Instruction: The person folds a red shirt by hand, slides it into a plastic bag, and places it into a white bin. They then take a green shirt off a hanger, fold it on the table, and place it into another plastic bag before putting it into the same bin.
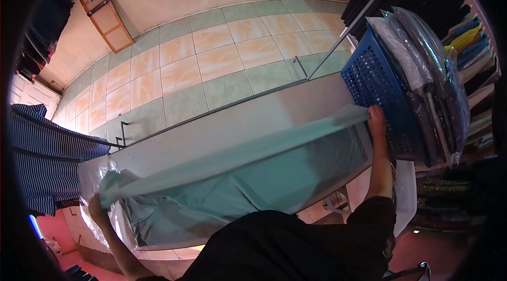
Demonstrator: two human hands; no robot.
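Observation:
A long mint-green piece of cloth [243,162] lies spread over the narrow pale table [206,120], its lower part wrinkled toward the left. Its far edge is lifted and folded into a band that stretches between my two hands. My left hand [95,210] is closed on the left end of this band, just off the table's left end. At the right end, my right hand [376,120] grips the cloth's corner beside the blue basket. Shiny clear plastic [100,178] lies at the table's left end, close to my left hand.
The blue perforated basket [364,72] stands on the table's right end, piled with plastic-wrapped garments [422,54]. A striped garment [47,154] hangs at the left. Clothes racks line the right side [475,70]. Beyond the table is a tiled floor [211,49] and a wooden board [113,25] against the wall.

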